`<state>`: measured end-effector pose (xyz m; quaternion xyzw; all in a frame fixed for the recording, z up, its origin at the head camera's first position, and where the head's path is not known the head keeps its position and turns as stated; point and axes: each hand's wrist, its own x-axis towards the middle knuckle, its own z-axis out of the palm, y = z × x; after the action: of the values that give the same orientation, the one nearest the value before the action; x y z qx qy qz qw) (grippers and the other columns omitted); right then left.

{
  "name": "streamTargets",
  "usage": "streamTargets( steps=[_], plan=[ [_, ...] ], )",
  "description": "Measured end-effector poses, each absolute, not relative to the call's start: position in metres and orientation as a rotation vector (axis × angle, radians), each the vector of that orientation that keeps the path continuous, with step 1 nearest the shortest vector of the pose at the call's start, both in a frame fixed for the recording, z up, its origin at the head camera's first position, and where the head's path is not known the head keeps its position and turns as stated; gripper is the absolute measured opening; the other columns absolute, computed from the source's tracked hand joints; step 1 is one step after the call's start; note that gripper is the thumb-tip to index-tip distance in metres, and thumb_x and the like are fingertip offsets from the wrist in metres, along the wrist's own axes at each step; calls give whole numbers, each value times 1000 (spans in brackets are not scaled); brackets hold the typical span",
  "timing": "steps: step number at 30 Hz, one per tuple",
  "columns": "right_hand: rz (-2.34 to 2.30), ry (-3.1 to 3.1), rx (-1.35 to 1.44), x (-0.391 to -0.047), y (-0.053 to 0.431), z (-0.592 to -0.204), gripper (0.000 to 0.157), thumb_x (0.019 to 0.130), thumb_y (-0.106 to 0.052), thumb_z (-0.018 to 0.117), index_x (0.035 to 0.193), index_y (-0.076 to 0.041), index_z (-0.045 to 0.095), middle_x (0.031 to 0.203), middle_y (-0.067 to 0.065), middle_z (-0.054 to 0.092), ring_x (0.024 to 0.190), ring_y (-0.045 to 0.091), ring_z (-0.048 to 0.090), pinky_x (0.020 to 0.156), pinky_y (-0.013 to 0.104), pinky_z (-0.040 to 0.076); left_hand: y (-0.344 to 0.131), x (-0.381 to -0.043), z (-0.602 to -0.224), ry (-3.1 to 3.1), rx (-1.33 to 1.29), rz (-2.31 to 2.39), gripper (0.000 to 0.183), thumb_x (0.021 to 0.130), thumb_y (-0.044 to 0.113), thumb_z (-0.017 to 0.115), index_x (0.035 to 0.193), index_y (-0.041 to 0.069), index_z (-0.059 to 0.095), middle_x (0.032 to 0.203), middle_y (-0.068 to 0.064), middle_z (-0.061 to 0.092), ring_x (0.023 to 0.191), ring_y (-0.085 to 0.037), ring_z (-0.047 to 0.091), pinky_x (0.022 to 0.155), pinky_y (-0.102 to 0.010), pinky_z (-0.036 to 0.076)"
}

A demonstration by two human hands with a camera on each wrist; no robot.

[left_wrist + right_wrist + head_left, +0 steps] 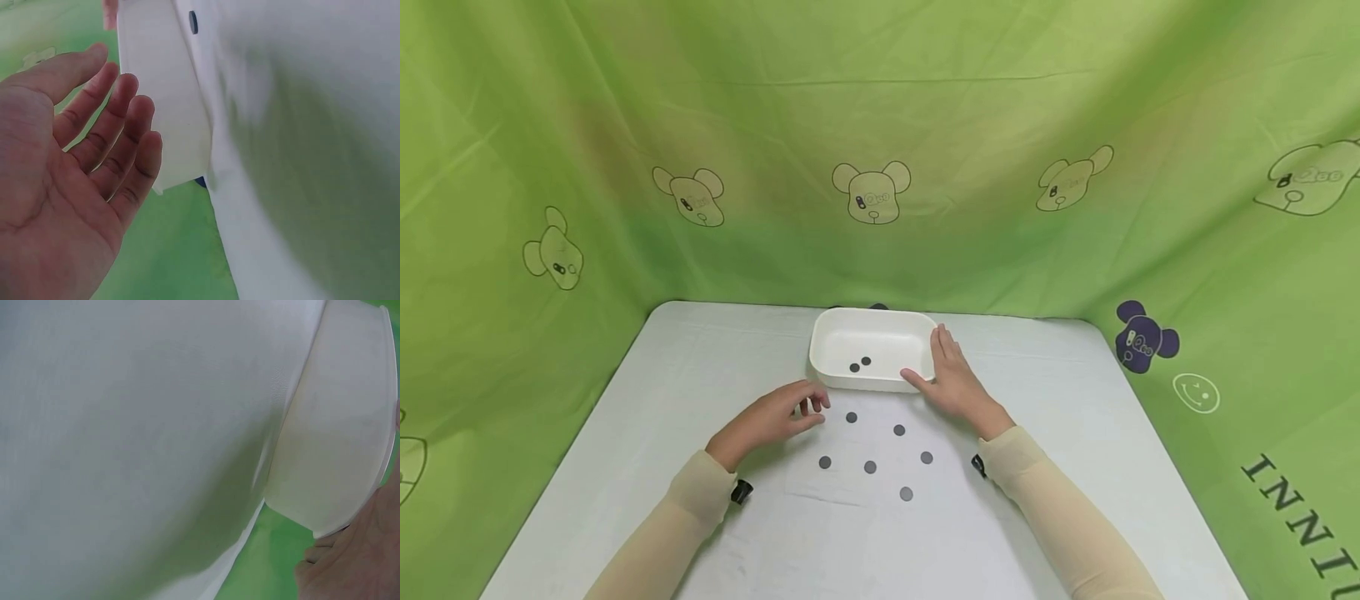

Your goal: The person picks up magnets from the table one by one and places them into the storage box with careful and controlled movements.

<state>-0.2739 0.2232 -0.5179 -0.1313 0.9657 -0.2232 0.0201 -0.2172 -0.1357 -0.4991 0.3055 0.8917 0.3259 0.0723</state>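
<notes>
A white rectangular tub stands near the table's far edge, with two small dark discs inside it. My right hand holds the tub's right end, thumb at the front rim and fingers along the outer side. In the right wrist view, fingers show beside the tub's end wall. Just short of the tub's front left corner, my left hand hovers with loosely bent fingers. The left wrist view shows its palm facing the camera and nothing in it. Several dark discs lie scattered between the hands.
A white cloth covers the table, lightly creased at the front. Green curtains printed with bear heads hang behind the table and along both sides. Black bands sit at both wrists.
</notes>
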Motion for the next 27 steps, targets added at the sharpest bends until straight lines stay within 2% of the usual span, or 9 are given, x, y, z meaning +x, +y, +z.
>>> streamTargets(
  steps=[7,15,22,27],
  plan=[
    [-708,2984,-395,-273,222,-517,117,102,-77,48,169,2,-6,178,20,-12,165,39,-5,134,52,7,-139,-210,-505,2659,894,944,17,103,19,75,118,15,69,106,9,66,97,-14,63,85,-31,54],
    [-730,2997,-419,-271,222,-516,116,103,-73,51,168,6,-3,178,23,-10,165,42,-4,133,55,7,-144,-202,-512,2651,914,883,17,101,20,77,116,19,69,107,7,66,93,-14,62,84,-29,53],
    [-704,2980,-393,-271,222,-517,116,102,-77,48,169,2,-6,178,18,-12,166,37,-6,134,50,6,-143,-196,-513,2633,931,861,19,98,20,80,114,18,70,105,6,66,93,-13,61,84,-29,54],
    [-711,2989,-401,-271,223,-516,116,102,-75,50,169,4,-5,178,22,-10,165,42,-2,134,53,8,-140,-195,-514,2614,944,837,20,97,21,82,112,18,71,103,8,65,91,-10,59,83,-28,53]
  ],
)
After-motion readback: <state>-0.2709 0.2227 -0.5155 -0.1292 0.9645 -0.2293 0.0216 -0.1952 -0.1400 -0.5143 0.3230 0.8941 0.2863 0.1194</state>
